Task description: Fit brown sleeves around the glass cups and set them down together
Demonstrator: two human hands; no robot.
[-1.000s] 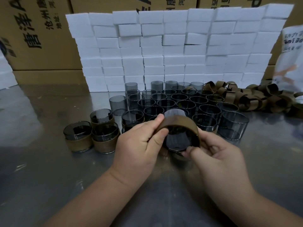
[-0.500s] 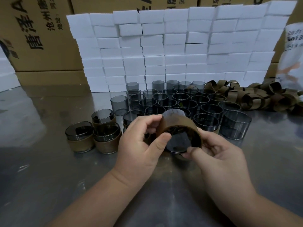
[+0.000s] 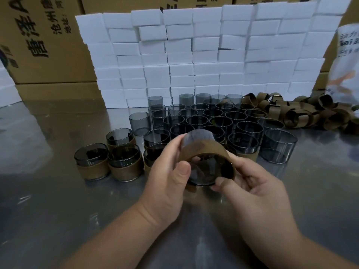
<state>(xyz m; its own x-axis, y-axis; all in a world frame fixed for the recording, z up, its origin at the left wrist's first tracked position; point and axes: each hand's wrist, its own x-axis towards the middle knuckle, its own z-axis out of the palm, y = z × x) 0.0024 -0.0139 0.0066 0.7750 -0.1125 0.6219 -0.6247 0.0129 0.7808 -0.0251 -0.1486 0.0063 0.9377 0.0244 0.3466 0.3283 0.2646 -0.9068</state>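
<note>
A smoky glass cup (image 3: 206, 171) lies tilted on its side between my hands, its base toward me, with a brown sleeve (image 3: 202, 149) wrapped round its middle. My left hand (image 3: 167, 171) grips the cup and sleeve from the left, thumb on the sleeve's near edge. My right hand (image 3: 250, 183) holds the right side, thumb pressing the cup's base rim. Several sleeved cups (image 3: 124, 166) stand together at the left. Many bare glass cups (image 3: 219, 121) stand in rows behind my hands.
A heap of loose brown sleeves (image 3: 303, 111) lies at the right rear on the steel table (image 3: 48, 210). A wall of white foam blocks (image 3: 204, 55) stands behind the cups, cardboard boxes (image 3: 38, 41) behind that. A white bag (image 3: 347, 61) leans at far right.
The sleeve has slid further along the cup and the cup's base has turned more toward me. My left thumb has shifted down onto the sleeve's near edge.
</note>
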